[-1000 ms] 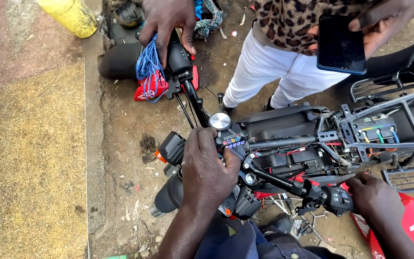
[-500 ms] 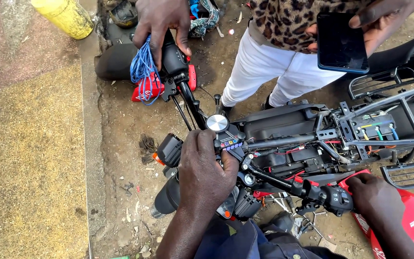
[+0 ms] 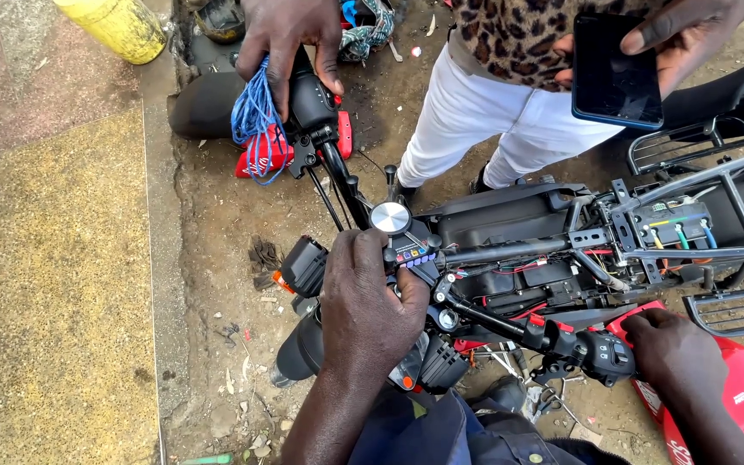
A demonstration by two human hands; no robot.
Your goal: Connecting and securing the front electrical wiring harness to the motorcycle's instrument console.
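Observation:
I look down on a stripped motorcycle [image 3: 553, 250] with its black frame and wiring bare. My left hand [image 3: 368, 301] lies over the middle of the handlebar, its fingers closed on the small instrument cluster [image 3: 413, 254] just below a round chrome cap [image 3: 390, 218]. My right hand [image 3: 673, 353] grips the right handlebar end next to the black switch housing [image 3: 600, 353]. Another person's hand [image 3: 290, 39] holds the far handlebar grip together with a bundle of blue wire [image 3: 253, 116].
That person stands at the top in white trousers [image 3: 484, 116] with a dark phone [image 3: 615, 69] in the other hand. Red body panels [image 3: 738, 392] lie at the lower right, a yellow container [image 3: 118, 26] at the top left. A concrete kerb [image 3: 161, 258] borders the dirt ground.
The view has shifted slightly. Both my hands keep their places on the handlebar, and the other person's hand still holds the far grip.

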